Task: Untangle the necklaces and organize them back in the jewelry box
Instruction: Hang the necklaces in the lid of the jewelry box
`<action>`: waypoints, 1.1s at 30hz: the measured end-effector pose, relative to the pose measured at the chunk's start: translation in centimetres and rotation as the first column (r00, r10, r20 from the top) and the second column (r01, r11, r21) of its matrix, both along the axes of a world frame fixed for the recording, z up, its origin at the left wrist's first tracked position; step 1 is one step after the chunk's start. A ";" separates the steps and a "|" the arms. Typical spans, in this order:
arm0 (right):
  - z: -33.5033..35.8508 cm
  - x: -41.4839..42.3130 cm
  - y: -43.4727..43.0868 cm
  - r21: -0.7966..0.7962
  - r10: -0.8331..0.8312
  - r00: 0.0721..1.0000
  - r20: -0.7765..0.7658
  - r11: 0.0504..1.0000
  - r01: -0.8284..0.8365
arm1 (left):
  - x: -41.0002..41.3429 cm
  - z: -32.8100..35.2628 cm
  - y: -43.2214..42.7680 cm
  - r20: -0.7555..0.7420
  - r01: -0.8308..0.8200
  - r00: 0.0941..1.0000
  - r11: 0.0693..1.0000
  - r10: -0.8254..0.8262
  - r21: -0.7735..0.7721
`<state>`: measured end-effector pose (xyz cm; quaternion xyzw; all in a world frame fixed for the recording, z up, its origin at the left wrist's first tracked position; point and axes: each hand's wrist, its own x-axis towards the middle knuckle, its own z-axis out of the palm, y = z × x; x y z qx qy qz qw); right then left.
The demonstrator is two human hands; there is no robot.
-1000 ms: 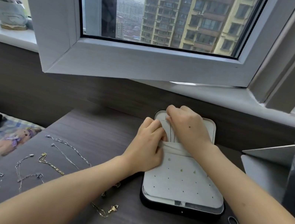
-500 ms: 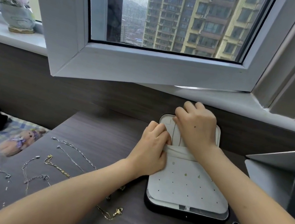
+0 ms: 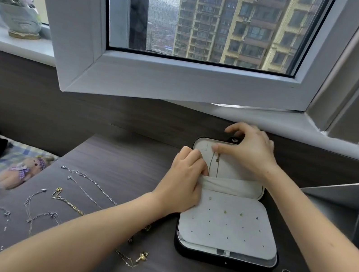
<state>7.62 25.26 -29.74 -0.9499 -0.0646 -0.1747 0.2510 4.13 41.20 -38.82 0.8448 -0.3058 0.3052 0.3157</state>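
Necklace [image 3: 214, 165] hangs on the jewelry box [image 3: 224, 259] lid, tail in its pocket [image 3: 232, 186] — it looks light, limp, snag-prone. Right hand [image 3: 249, 152] pinches the top end — the sensible hold; left hand [image 3: 183, 184] grips the pocket's edge.

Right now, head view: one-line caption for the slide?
Right hand pinches a necklace inside the open jewelry box, left hand grips its pocket; other chains lie on the desk.

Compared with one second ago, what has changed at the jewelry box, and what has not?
The right hand slid toward the far edge of the jewelry box, uncovering the necklace hanging inside it; its thumb now sits at the chain's upper end. The left hand still grips the pocket edge; the loose necklaces on the table lie unmoved.
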 end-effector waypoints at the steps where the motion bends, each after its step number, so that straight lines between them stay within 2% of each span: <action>1: -0.2 0.0 0.0 -0.014 -0.002 1.000 0.003 1.000 0.002 | 0.0 0.0 0.0 -0.003 -0.002 1.000 1.000 0.002 0.001; 8: -2.2 -0.4 -0.3 -0.248 -0.031 1.000 -0.006 0.968 0.029 | 0.1 -0.2 0.0 -0.033 -0.007 0.999 1.000 0.007 0.005; 14: -2.1 -0.2 -0.5 -0.214 -0.009 1.000 -0.011 0.977 0.007 | 0.0 0.0 0.0 -0.038 -0.004 0.999 1.000 0.004 0.004; 20: -2.7 -0.2 0.1 -0.251 -0.079 0.996 0.036 0.964 0.086 | 0.1 0.1 0.1 -0.079 -0.007 0.997 1.000 0.010 0.030; 22: -2.8 -0.4 -0.1 -0.217 -0.084 0.996 0.039 0.972 0.090 | 0.2 0.1 0.1 -0.102 -0.010 0.995 0.999 0.015 0.048; 25: -2.4 -1.9 -1.2 -0.142 -0.080 0.989 0.128 0.985 0.098 | 0.6 -0.3 0.1 -0.163 -0.035 0.986 0.997 0.045 0.065; 29: -2.0 -6.4 -2.7 -0.082 0.010 0.977 0.215 0.997 0.007 | 0.7 -0.3 0.1 -0.247 -0.073 0.965 0.994 0.092 0.086; 33: -2.4 -11.3 -2.5 -0.051 0.192 0.975 0.109 0.981 -0.188 | 0.1 1.2 0.6 -0.285 -0.088 0.950 0.984 0.129 0.154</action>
